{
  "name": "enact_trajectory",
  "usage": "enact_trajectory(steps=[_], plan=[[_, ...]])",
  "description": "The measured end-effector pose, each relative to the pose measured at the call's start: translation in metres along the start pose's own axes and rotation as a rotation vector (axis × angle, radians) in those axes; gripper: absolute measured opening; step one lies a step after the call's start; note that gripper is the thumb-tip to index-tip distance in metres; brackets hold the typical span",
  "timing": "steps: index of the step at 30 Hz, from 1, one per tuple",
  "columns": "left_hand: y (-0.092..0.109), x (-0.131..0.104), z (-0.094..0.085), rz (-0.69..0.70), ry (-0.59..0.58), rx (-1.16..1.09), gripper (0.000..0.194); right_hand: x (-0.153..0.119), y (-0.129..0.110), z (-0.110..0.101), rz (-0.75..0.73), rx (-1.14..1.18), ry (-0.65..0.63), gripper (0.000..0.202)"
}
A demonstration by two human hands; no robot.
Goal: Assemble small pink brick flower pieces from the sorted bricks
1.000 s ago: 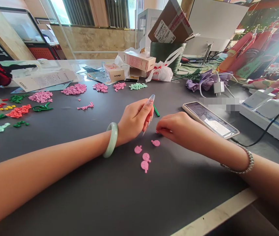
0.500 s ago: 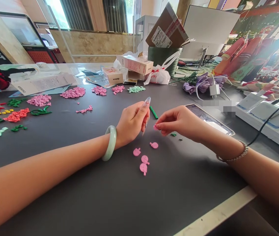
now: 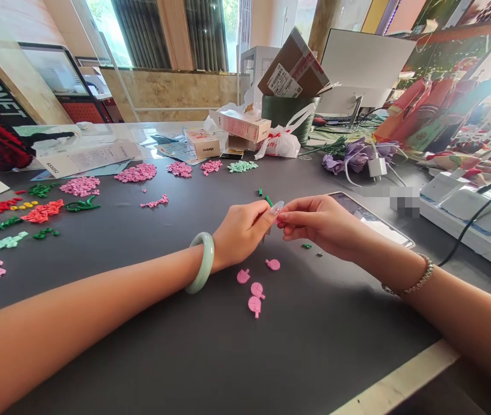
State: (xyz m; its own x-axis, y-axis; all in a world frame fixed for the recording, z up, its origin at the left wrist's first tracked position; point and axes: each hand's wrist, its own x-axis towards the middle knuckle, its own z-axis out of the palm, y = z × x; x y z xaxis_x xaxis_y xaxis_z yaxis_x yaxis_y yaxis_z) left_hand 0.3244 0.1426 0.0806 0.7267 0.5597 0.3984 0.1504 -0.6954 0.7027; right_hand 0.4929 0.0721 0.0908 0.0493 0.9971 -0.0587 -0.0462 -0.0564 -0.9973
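My left hand [image 3: 243, 235], with a pale green bangle [image 3: 202, 263] on the wrist, is closed with its thumb on top; whatever it grips is hidden. Its thumb tip meets the fingertips of my right hand [image 3: 314, 220]. Thumb and forefinger of the right hand pinch a small pink piece [image 3: 279, 223], mostly covered. Just behind the fingers lies a green stick-like piece [image 3: 268, 200], partly hidden. In front of the hands are several flat round pink pieces with short tabs, among them a single pink piece [image 3: 273, 264] and a pair of touching pink pieces [image 3: 255, 304].
Piles of small pink pieces [image 3: 136, 173], mint pieces [image 3: 242, 166], red-orange pieces [image 3: 43, 211] and green pieces [image 3: 83, 204] lie left and behind. A phone [image 3: 373, 222] lies beyond my right forearm, near a power strip [image 3: 472, 230]. Small boxes [image 3: 241, 125] stand at the back.
My left hand has moved right and slightly down in view, so its thumb tip now meets the right fingertips. The view has tilted up a little.
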Motion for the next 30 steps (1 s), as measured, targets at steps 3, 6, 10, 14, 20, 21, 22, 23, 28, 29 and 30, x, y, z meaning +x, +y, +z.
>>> enact_trajectory(steps=[3,6,10,14,20,21,22,23,28,29,30], plan=[[0.0,-0.001,0.0,0.03,-0.044,-0.001,0.041,-0.002,-0.001,0.003,0.011,0.031,-0.001,0.025],[0.0,-0.003,-0.001,0.025,-0.044,-0.06,0.04,-0.004,-0.002,0.006,0.026,0.027,0.006,0.027],[0.0,-0.005,-0.004,0.033,-0.03,-0.155,0.036,-0.004,-0.004,0.005,0.002,0.013,0.029,0.031],[0.003,-0.006,-0.006,0.032,-0.055,-0.207,0.034,0.01,-0.011,-0.003,-0.146,-0.116,0.126,0.032],[0.004,-0.01,-0.003,0.128,-0.145,-0.154,0.037,0.069,-0.046,0.015,-0.49,-0.569,0.072,0.016],[0.003,-0.01,-0.002,0.15,-0.154,-0.139,0.037,0.082,-0.051,0.024,-0.526,-0.673,0.015,0.013],[0.003,-0.011,-0.001,0.172,-0.163,-0.132,0.037,0.096,-0.055,0.034,-0.548,-0.769,-0.067,0.01],[0.002,-0.011,-0.001,0.193,-0.17,-0.129,0.036,0.11,-0.058,0.044,-0.569,-0.855,-0.149,0.007],[0.002,-0.013,-0.002,0.243,-0.19,-0.145,0.033,0.178,-0.058,0.091,-0.664,-1.233,-0.401,0.012],[0.002,-0.013,-0.003,0.232,-0.185,-0.157,0.033,0.189,-0.056,0.097,-0.683,-1.283,-0.388,0.014],[0.003,-0.013,-0.004,0.218,-0.178,-0.178,0.034,0.2,-0.055,0.102,-0.687,-1.327,-0.369,0.017]])
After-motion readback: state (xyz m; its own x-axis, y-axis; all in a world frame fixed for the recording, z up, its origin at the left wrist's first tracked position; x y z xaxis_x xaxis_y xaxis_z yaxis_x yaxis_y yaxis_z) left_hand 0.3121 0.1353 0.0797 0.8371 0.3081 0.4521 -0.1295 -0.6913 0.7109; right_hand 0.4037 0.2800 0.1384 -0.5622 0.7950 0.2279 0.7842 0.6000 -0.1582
